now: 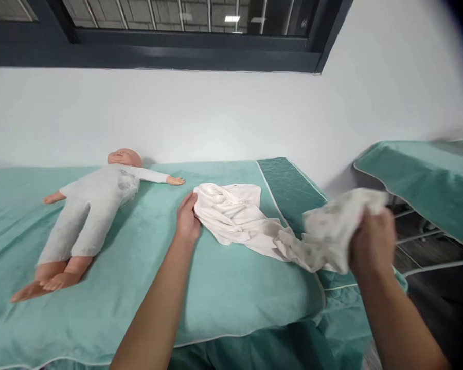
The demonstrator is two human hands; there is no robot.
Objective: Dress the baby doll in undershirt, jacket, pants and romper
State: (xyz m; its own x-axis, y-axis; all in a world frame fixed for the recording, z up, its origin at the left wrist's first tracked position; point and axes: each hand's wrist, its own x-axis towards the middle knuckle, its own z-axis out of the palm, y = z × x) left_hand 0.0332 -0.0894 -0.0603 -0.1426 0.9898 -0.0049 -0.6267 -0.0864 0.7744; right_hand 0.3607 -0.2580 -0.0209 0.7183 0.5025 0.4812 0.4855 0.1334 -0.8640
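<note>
A white baby garment stretches between my two hands over the bed, rumpled and partly lying on the sheet. My left hand is closed on its left end, thumb at the edge. My right hand, smeared by motion, grips the other end, a bunched part with a faint print that is lifted above the bed's right side. To the left a baby doll lies on its back in a pale long-sleeved suit, arms spread and feet bare. Neither hand touches the doll.
The bed has a light green sheet and a darker quilted strip at its right. A white wall and a dark-framed window stand behind. Another green-covered bed on a metal frame is at the right, across a gap.
</note>
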